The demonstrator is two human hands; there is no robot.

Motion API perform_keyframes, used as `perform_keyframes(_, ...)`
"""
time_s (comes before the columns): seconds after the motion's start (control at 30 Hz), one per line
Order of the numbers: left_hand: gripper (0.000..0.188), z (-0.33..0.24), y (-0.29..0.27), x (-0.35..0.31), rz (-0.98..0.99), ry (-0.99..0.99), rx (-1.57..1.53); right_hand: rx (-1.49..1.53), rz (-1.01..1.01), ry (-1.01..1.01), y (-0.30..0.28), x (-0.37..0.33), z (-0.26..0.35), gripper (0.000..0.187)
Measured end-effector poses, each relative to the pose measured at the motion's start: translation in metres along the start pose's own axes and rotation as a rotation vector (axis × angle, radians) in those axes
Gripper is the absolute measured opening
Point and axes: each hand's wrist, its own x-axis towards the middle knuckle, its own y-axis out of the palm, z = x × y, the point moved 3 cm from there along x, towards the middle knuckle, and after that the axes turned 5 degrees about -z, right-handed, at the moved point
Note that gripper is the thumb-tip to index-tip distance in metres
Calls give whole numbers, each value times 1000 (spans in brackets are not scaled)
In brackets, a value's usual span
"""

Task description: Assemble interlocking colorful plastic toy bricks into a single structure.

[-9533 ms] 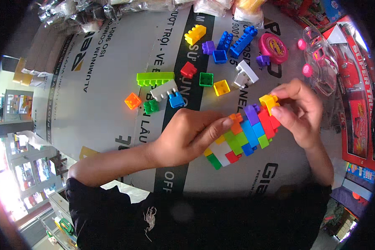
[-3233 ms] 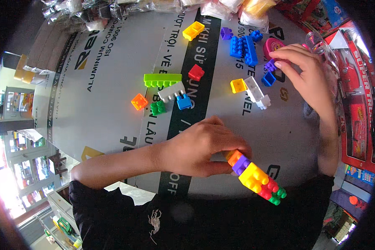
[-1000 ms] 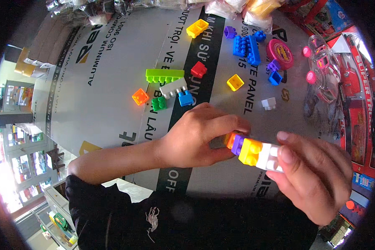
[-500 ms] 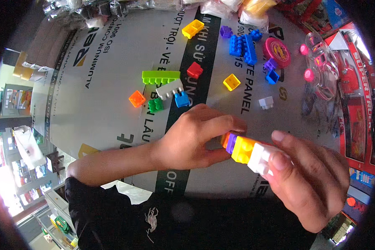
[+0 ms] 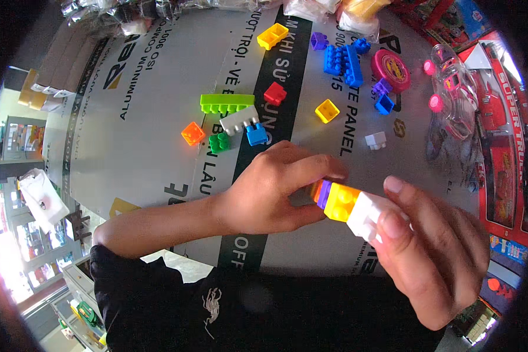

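Between my two hands is a joined row of toy building blocks, tilted down to the right. My left hand [image 5: 270, 190] pinches its orange end [image 5: 317, 189] between thumb and fingers, which hide part of it. A thin purple block [image 5: 324, 195] comes after the orange, then a yellow block [image 5: 341, 203] with its studs showing. At the other end, the thumb and fingers of my right hand [image 5: 437, 249] grip a white block [image 5: 366, 216]. Just beyond my left hand lie a small blue block [image 5: 256, 134], a grey-white block [image 5: 239, 121] and a green block [image 5: 219, 142].
Loose blocks dot the grey printed panel [image 5: 141, 146]: lime [image 5: 227, 104], orange [image 5: 193, 134], red [image 5: 274, 93], yellow [image 5: 327, 111], white [image 5: 376, 140] and blue [image 5: 351, 66]. A pink round disc [image 5: 391, 71] and clear plastic bottle shapes [image 5: 452, 88] lie right, beside red toy boxes [image 5: 501, 146]. Plastic bags [image 5: 361, 17] line the far edge.
Little differs. Both hands keep their hold on the joined blocks, which sit slightly higher in the picture. The loose blocks on the panel keep their arrangement.
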Motion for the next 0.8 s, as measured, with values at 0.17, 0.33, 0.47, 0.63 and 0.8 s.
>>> perform_keyframes(0.17, 40, 0, -1, -2, 23, -11, 5, 18, -3, -29, 1, -2, -2, 48)
perform_keyframes(0.33, 39, -1, 1, 3, 7, -3, 25, 1, -16, -5, -3, -2, -4, 49)
perform_keyframes(0.47, 37, -2, -2, 3, -51, 84, 24, 282, -145, 130, -5, -26, -46, 54)
perform_keyframes(0.63, 38, -2, 1, -5, 65, 23, 14, 291, -335, 386, 41, 17, -94, 33)
perform_keyframes(0.8, 40, 0, 3, -8, 155, -46, -96, 128, -182, 140, 103, 14, -121, 34)
